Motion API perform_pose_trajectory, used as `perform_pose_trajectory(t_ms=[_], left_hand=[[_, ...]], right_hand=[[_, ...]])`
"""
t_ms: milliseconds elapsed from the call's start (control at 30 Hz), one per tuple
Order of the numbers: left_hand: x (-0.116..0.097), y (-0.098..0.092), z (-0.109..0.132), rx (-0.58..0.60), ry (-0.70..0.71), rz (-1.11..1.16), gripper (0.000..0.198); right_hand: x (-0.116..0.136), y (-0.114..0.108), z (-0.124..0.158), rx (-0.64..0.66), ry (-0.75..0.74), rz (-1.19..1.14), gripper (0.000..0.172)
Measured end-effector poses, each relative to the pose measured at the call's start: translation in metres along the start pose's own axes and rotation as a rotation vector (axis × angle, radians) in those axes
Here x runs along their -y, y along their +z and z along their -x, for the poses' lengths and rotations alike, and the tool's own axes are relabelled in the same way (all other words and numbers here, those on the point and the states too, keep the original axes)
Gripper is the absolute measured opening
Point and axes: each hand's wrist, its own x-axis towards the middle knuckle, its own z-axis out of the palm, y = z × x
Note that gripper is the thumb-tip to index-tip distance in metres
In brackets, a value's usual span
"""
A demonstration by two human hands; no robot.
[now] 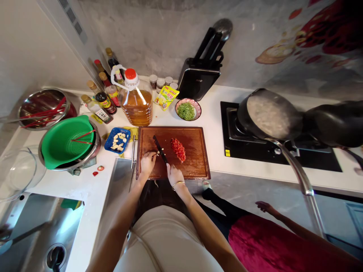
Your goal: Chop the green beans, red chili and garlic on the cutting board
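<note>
My right hand (175, 174), with a gold bangle at the wrist, is wrapped round the handle of a dark-bladed knife (159, 145). The blade points up and left over the wooden cutting board (193, 139). Just left of the blade, the fingers of my left hand (148, 163) are pinched on a small garlic clove (157, 153) on the board. Small pale bits lie near the blade. Right of the knife is a pile of chopped red chili (178, 150). A blue tray (109, 142) of peeled garlic cloves sits beyond the board's left edge.
Behind the board stand an oil jug (138, 107), several sauce bottles, a yellow packet (166, 97), a bowl (200, 110) of green shreds and a knife block (198, 81). A steaming pan (244, 113) is on the stove at right. A person in red (261, 241) is close on my right.
</note>
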Motion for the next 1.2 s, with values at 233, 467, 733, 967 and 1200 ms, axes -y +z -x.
perform_pose_trajectory(t_ms=[233,467,733,967,1200], left_hand=[[0.002,0.009,0.004,-0.036,0.018,-0.025,0.018],[0.003,0.012,0.005,-0.050,0.029,-0.042,0.020],[0.002,0.010,0.007,-0.073,0.066,-0.008,0.021],[0.003,0.011,0.009,-0.084,0.081,-0.012,0.023],[0.003,0.012,0.008,-0.090,0.084,-0.025,0.023]], right_hand=[[0.003,0.001,-0.004,0.008,-0.004,0.028,0.050],[0.003,0.005,-0.003,0.025,0.000,0.037,0.050],[0.003,0.000,-0.001,0.014,-0.015,0.048,0.050],[0.004,-0.001,-0.001,0.036,-0.003,0.048,0.051],[-0.001,-0.001,-0.004,0.034,-0.004,0.034,0.051]])
